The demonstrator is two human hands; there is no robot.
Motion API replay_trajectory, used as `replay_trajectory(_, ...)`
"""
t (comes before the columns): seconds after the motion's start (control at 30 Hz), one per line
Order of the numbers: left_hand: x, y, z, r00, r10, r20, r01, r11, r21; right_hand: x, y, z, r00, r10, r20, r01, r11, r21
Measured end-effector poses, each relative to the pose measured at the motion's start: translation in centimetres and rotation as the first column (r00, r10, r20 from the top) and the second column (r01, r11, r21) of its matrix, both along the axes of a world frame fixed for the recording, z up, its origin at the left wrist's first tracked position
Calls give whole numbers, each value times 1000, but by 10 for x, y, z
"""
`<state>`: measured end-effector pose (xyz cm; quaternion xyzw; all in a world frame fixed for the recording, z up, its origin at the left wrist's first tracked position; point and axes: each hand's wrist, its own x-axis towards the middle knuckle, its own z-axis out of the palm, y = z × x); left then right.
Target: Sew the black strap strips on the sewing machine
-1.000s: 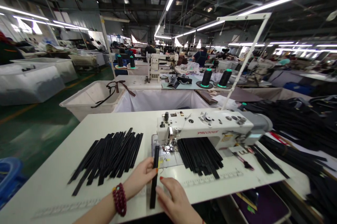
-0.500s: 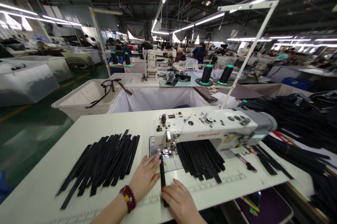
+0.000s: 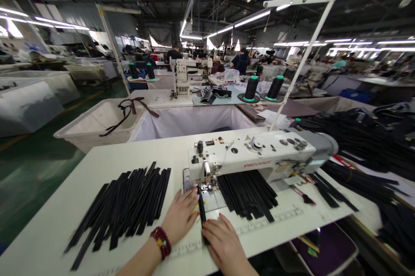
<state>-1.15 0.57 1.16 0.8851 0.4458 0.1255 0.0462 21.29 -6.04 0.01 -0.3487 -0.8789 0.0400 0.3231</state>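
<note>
A narrow black strip (image 3: pixel 201 207) lies lengthwise on the table, its far end at the presser foot (image 3: pixel 207 184) of a white sewing machine (image 3: pixel 240 155). My left hand (image 3: pixel 180 215), wearing a dark red bead bracelet, rests flat with its fingers spread, fingertips against the strip's left side close to the foot. Near the strip's closer end, my right hand (image 3: pixel 222 237) grips it with bent fingers; the thumb is hidden. Left of my hands is a loose pile of black strips (image 3: pixel 123 207). More black strips (image 3: pixel 248 196) lie fanned out under the machine arm.
A ruler scale (image 3: pixel 256 226) runs along the table's near side. Small snips (image 3: pixel 304 196) lie at the right, beside a few strips (image 3: pixel 329 191). Beyond the table stand a lined bin (image 3: pixel 188 122) and black thread cones (image 3: pixel 251 88). Dark material (image 3: pixel 366 138) is heaped at the far right.
The strip has slid a little forward toward the machine, and my right hand has moved forward with it. My left hand stays by the foot. The view has shifted slightly.
</note>
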Motion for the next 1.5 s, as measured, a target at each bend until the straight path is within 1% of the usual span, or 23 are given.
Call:
replay_trajectory(0.2,2,1,1,1000,0,-7,0,1000,-4,-5,-3,-5,999,-41,-23,40,999,-32)
replay_trajectory(0.3,3,2,0,1000,6,-2,-6,1000,5,-8,-4,-8,996,-84,-32,82,995,-64)
replay_trajectory(0.47,6,-2,0,1000,23,-6,-23,1000,17,-7,-11,-2,989,-150,5,150,985,-82)
replay_trajectory(0.6,6,-12,0,999,-10,-31,11,999,35,0,-25,2,989,-143,25,143,989,-20)
replay_trajectory(0.7,5,-16,-2,998,-33,-47,36,998,44,4,-34,0,992,-121,32,120,992,29)
replay_trajectory(0.77,4,-15,-3,998,-40,-46,43,998,52,5,-34,-2,992,-121,34,120,992,34)
replay_trajectory(0.87,3,-12,-3,998,-42,-39,45,997,65,4,-29,-1,992,-124,29,123,992,23)
replay_trajectory(1.03,5,-2,-1,1000,-3,-31,5,998,58,0,-15,4,992,-123,17,123,992,-13)
replay_trajectory(1.27,4,15,0,999,17,-40,-16,999,37,-6,4,11,989,-135,55,139,987,-86)
replay_trajectory(1.37,4,19,0,999,17,-51,-16,999,31,-10,12,10,988,-148,41,151,984,-95)
replay_trajectory(1.5,3,22,1,998,18,-64,-17,1000,16,-14,24,1,987,-162,3,162,983,-81)
